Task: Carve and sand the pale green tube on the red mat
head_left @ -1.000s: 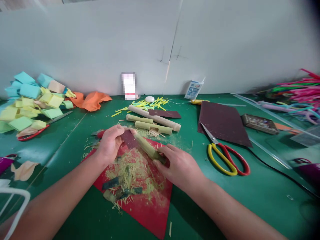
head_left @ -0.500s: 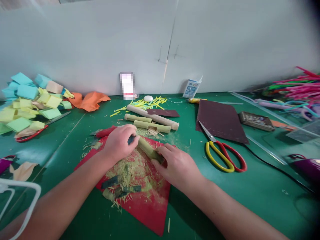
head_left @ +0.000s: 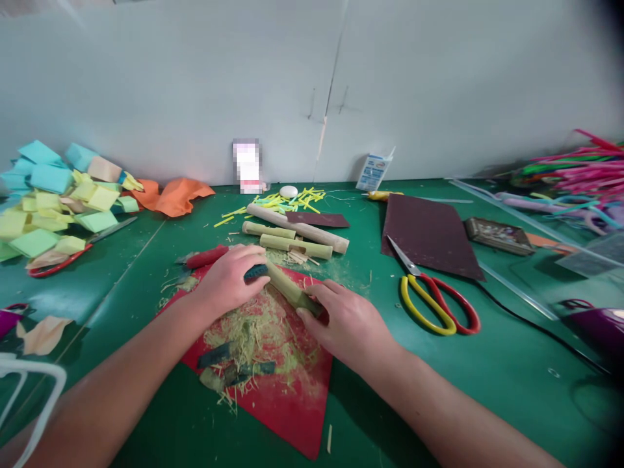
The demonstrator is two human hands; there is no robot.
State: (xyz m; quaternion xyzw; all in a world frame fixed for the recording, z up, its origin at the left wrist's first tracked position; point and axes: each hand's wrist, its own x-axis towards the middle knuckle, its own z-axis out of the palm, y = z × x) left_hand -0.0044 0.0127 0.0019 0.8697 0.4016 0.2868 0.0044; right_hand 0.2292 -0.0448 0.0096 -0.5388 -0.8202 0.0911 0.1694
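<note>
Look, we have a big green table [head_left: 439,403], and on it lies a red sheet [head_left: 297,422]. Over the sheet, our right hand [head_left: 348,318] pinches the near end of a bamboo stick [head_left: 288,286] with thumb and fingers, and our left hand [head_left: 231,273] curls its fingers round a small dark piece [head_left: 255,273] at the stick's far end. Under the slanting stick, we see little thin shavings [head_left: 244,331] scattered on the red.

A pale green tube [head_left: 288,286] slants, a dark piece [head_left: 256,273] beside its far end.
</note>
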